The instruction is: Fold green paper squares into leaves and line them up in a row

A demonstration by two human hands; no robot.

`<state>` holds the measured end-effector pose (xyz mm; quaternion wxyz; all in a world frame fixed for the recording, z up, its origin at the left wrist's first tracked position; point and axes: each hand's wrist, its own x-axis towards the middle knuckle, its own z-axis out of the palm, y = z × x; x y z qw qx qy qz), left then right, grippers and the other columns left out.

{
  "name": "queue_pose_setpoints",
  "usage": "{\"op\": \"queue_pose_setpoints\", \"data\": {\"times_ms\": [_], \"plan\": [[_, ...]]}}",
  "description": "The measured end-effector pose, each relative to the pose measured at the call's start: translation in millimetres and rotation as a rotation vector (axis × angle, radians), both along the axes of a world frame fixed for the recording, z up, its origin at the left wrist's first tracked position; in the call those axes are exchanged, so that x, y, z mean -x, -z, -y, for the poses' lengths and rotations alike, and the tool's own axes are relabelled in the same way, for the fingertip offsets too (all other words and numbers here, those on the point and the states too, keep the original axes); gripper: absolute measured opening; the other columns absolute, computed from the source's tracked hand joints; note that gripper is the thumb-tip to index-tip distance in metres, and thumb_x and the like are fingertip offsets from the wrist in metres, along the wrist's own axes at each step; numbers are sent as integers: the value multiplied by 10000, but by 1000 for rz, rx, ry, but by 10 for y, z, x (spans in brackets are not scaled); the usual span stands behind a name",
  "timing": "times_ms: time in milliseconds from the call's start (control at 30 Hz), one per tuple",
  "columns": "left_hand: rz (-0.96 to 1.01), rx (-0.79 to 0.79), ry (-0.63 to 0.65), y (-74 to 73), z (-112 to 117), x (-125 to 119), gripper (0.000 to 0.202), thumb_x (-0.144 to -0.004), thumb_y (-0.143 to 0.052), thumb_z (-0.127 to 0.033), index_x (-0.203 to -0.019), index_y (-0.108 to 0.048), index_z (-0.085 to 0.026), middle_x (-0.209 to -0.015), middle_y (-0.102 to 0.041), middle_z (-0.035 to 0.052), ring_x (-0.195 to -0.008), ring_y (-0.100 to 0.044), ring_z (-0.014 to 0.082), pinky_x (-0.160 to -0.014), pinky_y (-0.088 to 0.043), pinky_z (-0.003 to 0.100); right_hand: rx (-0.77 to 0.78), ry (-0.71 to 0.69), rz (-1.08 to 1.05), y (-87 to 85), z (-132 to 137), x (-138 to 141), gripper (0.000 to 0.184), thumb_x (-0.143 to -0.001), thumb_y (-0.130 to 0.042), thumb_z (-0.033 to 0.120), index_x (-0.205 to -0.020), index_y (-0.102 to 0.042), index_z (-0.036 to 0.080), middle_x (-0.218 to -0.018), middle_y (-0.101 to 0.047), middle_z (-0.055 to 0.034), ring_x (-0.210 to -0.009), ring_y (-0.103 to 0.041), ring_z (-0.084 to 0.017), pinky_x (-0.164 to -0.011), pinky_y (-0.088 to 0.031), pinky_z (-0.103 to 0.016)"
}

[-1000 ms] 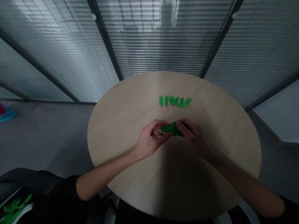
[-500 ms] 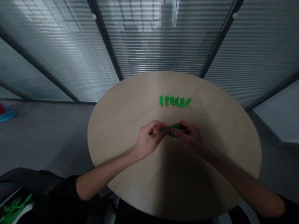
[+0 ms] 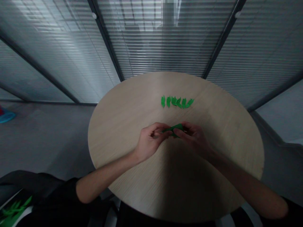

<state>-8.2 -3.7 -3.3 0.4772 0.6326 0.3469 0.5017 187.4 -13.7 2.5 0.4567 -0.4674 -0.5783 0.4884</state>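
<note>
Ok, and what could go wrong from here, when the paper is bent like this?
The green paper is pinched tightly between the left hand and the right hand, so too much force might crease it wrongly or tear it. The row of small green paper pieces lies just ahead on the round wooden table, so a slipping hand could perhaps knock them out of line.

Green paper (image 3: 174, 128), pale wood-grain tabletop (image 3: 132, 132)
</note>
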Motion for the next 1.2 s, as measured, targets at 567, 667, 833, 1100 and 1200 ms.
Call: {"op": "queue_pose_setpoints", "data": {"times_ms": [567,667,833,1100,1200], "plan": [[-20,-7,-73,-2,7,0,183,-868,-810,-326,-831,-771,-151,-635,-727,25,-515,-606,101,-487,-469,203,10,-38,15,-31,5,12,275,-850,-762,458,-820,-693,193,-750,-702,-24,-699,-652,-164,-630,-510,-282],[-12,-19,-67,4,7,-5,209,-869,-811,-352,-822,-760,-156,-644,-732,28,-524,-617,105,-486,-476,203,6,-37,36,-22,3,10,277,-847,-766,461,-817,-700,193,-754,-706,-26,-697,-650,-168,-627,-507,-285],[-39,-40,-80,29,11,-1,185,-873,-806,-335,-822,-756,-165,-639,-714,19,-525,-608,104,-487,-469,204,-1,-24,33,8,-1,8,283,-841,-777,459,-779,-694,196,-717,-666,-7,-649,-599,-148,-582,-460,-269],[-76,-87,-73,30,10,9,137,-880,-791,-295,-830,-761,-172,-655,-730,16,-533,-616,105,-495,-470,205,-14,-58,14,18,6,2,300,-872,-749,467,-778,-643,203,-687,-614,12,-611,-550,-132,-561,-437,-266],[-78,-98,-66,21,13,9,141,-886,-789,-297,-830,-758,-171,-665,-740,20,-540,-623,108,-498,-478,208,-33,-58,15,25,6,1,296,-914,-709,460,-787,-646,200,-706,-631,3,-630,-574,-140,-593,-458,-280]]}}
